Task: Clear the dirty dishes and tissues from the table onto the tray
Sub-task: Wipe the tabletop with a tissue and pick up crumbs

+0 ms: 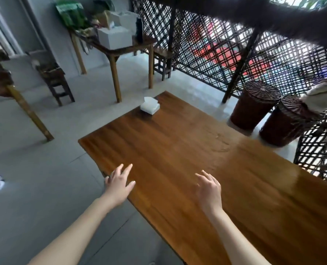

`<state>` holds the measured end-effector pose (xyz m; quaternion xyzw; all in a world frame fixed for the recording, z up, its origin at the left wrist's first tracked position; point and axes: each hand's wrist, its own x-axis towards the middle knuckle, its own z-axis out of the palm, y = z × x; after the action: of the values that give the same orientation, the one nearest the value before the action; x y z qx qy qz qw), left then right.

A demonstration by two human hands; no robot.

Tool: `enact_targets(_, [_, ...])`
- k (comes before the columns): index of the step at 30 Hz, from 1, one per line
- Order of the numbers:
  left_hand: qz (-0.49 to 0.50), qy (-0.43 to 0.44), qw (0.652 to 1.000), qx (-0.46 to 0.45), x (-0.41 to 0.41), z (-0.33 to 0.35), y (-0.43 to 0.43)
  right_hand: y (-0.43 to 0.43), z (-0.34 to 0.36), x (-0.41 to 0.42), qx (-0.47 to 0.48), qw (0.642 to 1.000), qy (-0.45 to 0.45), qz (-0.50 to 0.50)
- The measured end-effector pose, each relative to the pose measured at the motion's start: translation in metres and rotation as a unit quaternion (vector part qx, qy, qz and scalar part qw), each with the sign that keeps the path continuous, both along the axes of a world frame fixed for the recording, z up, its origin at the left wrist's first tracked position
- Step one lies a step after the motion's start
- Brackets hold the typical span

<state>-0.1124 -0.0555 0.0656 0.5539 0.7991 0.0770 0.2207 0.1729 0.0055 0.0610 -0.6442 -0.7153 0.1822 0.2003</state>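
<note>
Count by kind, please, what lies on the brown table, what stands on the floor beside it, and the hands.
Tissue pack, on the table: 1
Wicker baskets, on the floor: 2
Hands (left hand, right hand): 2
Total: 5

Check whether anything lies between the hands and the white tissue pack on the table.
Nothing visible does: only bare table separates the left hand and right hand from the tissue pack at its far corner.

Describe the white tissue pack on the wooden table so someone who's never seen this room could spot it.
Find the long brown wooden table in the foreground. Go to its farthest corner. The tissue pack sits there: small, white, sheets poking up, much smaller than the white boxes on the table behind it.
</note>
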Motion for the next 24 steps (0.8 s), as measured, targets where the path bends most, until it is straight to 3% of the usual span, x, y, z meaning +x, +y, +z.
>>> enact_targets(9, [-0.017, 0.021, 1.0, 0.012, -0.055, 0.001, 0.098, 0.104, 0.013, -0.017, 0.016, 0.999, -0.018, -0.041])
enact_targets(24, [-0.107, 0.011, 0.994, -0.002, -0.2, -0.031, 0.358, 0.304, -0.006, -0.209, -0.021, 0.995, -0.015, -0.095])
